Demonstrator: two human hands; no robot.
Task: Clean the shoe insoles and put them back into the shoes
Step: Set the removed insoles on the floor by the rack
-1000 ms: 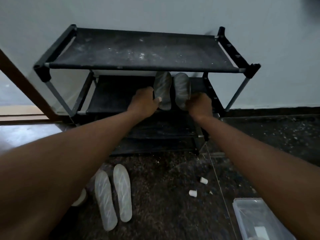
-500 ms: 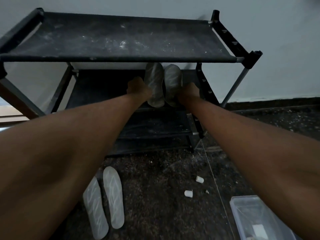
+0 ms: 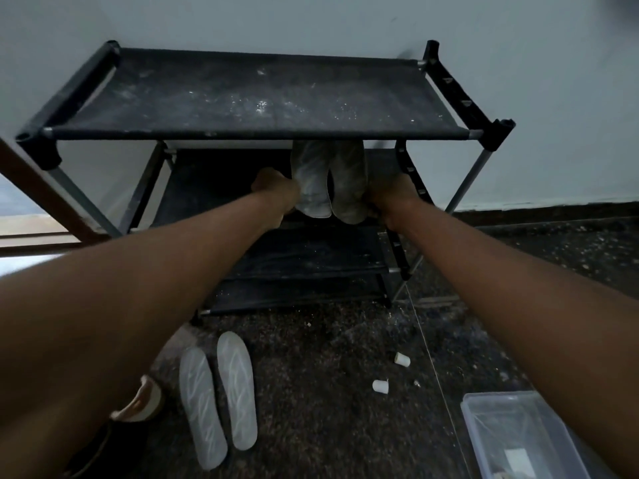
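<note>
Reaching under rack (image 3: 262, 95) top shelf, both arms out. L grip (image 3: 276, 191) curled on edge of L grey piece (image 3: 311, 178); R grip (image 3: 390, 198) curled on R grey piece (image 3: 349, 183). Pieces touch, lie betw. the grips on 2nd shelf; shoe or insole: can't tell. Two pale insoles (image 3: 237, 388) on floor (image 3: 328, 392), well below L grip. Clear box (image 3: 501, 430) well below R grip.

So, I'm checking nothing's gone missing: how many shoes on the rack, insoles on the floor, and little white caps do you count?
Shoes on the rack: 2
Insoles: 2
White caps: 2
Total: 6
</note>
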